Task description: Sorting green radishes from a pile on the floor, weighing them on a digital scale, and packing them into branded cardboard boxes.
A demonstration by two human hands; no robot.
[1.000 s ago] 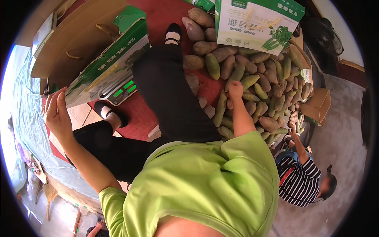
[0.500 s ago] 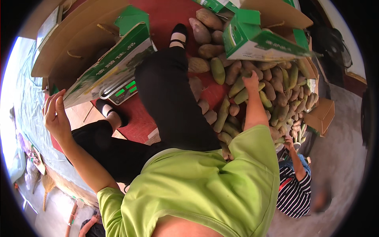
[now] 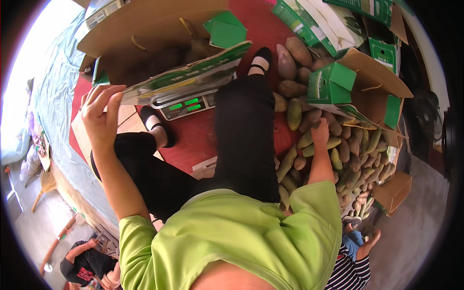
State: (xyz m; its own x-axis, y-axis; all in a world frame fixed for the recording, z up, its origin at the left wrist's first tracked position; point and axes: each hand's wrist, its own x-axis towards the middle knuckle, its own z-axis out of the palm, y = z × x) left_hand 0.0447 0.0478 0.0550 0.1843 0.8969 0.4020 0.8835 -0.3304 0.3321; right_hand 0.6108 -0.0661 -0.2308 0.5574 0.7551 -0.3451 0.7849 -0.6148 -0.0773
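My left hand point(image 3: 100, 113) grips the near corner of a large cardboard box point(image 3: 188, 72), thumb and fingers folded over its green-and-white flap. Inside the box, several dark oblong pieces show dimly in the shade. Under the box sits a scale point(image 3: 188, 106) with lit green displays. On the right, my right hand point(image 3: 320, 131) is down on a heap of oblong brown and green vegetables point(image 3: 355, 162); their exact kind is unclear. Its fingers are curled over one green-brown vegetable, mostly hidden beneath them.
A second open green box point(image 3: 333, 84) stands over the heap, with more cartons point(image 3: 333, 24) behind. A small brown carton point(image 3: 392, 193) lies at the right. One person in stripes point(image 3: 350, 268) is at the lower right, another in black point(image 3: 89, 263) at the lower left. Red covering point(image 3: 193, 140) spreads underfoot.
The whole view has shifted, with boxes and heap now lower and farther right. My left fingers, spread at the flap's corner before, are now folded over it. My right hand stays on the heap.
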